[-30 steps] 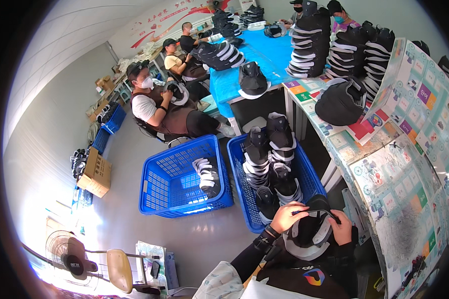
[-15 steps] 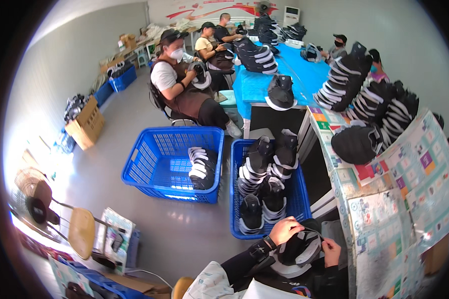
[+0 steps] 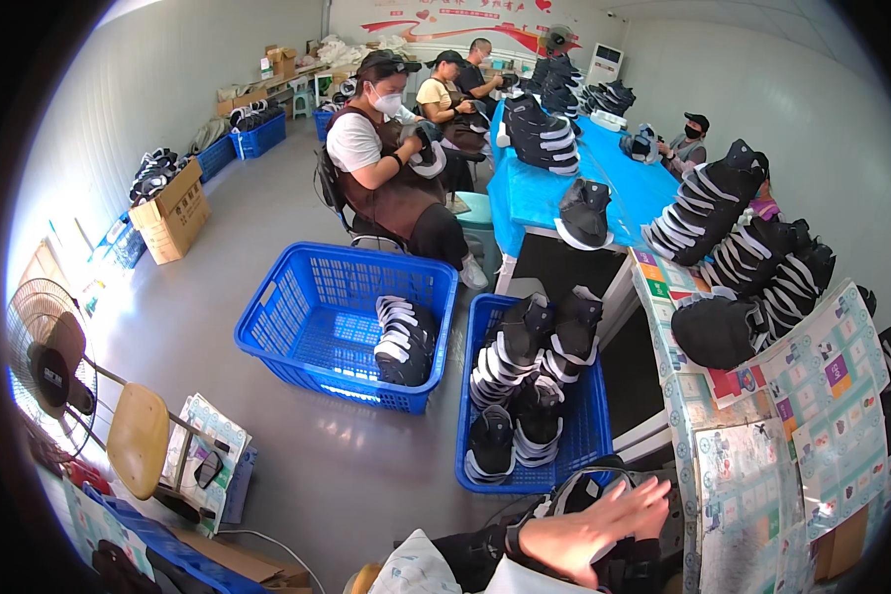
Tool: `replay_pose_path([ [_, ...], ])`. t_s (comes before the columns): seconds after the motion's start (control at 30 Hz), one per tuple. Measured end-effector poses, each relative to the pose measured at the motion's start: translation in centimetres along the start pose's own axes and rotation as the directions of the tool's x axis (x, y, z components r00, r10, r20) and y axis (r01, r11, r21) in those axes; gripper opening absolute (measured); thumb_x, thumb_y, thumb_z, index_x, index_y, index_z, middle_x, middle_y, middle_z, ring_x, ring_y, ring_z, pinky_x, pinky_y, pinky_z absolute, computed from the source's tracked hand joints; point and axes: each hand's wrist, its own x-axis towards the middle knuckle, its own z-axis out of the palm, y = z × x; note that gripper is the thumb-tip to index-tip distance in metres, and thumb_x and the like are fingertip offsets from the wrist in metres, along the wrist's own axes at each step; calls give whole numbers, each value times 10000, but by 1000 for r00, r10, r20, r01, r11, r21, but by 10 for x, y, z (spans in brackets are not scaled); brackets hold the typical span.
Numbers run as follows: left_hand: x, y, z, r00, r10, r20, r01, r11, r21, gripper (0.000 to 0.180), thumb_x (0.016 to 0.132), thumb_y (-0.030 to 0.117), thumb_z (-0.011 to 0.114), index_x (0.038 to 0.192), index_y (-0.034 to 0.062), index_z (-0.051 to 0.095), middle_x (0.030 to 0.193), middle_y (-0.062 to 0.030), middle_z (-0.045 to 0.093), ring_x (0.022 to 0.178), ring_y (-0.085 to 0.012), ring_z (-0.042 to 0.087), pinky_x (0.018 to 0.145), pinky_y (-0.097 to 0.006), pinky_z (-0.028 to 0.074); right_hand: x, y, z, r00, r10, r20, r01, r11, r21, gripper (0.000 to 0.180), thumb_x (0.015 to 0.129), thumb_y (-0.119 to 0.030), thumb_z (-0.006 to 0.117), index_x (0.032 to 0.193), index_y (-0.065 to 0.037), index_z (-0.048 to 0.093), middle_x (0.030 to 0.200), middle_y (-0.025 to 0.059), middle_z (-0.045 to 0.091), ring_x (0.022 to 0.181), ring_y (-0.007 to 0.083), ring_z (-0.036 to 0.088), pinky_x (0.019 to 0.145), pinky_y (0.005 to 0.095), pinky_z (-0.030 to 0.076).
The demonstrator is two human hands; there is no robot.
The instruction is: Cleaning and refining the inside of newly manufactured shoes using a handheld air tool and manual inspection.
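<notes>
At five o'clock in the view, a partly hidden black-and-white cap [image 3: 574, 492] sits just beyond the left hand [image 3: 586, 532], whose fingers are straight and spread. The right hand [image 3: 648, 524] is mostly covered; I cannot tell its grip. Toward eleven o'clock from them stands a blue plastic basket [image 3: 595, 421] of stacked caps [image 3: 538, 404]. The cap looks light, soft-crowned and stiffer-brimmed; the brim edge probably offers the surest hold.

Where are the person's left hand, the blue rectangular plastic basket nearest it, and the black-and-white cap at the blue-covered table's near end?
Left hand [image 3: 582, 533]: head view, middle of the hand.
Blue rectangular plastic basket [image 3: 592, 421]: head view, right side wall.
Black-and-white cap [image 3: 584, 207]: head view, black crown.
</notes>
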Motion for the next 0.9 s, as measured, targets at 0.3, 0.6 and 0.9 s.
replay_pose_path([
  [0.3,-53,-209,42,796,-432,-425,529,837,141,482,879,350,755,1225,22,679,1096,-180,689,1007,-356,663,876,-384,520,2,25,24,980,-115,-161,132,986,100,99,908,-83,676,938,10,663,866,149,672,799,257,653,748,367,513],
  [0.6,-21,-203,46,716,-574,-396,627,779,4,223,898,288,731,947,76,779,903,-125,698,849,-302,691,745,-362,529,-5,36,14,980,2,-201,38,980,197,71,923,-44,643,932,26,646,817,144,657,760,238,633,726,355,501],
  [0.9,-44,-248,89,543,-753,-371,729,642,-236,345,1010,312,592,863,3,636,732,-134,628,676,-200,560,692,-369,468,-14,13,-21,869,196,455,-487,511,709,100,1010,-93,591,1001,-20,659,847,-9,620,792,77,557,709,240,434],
])
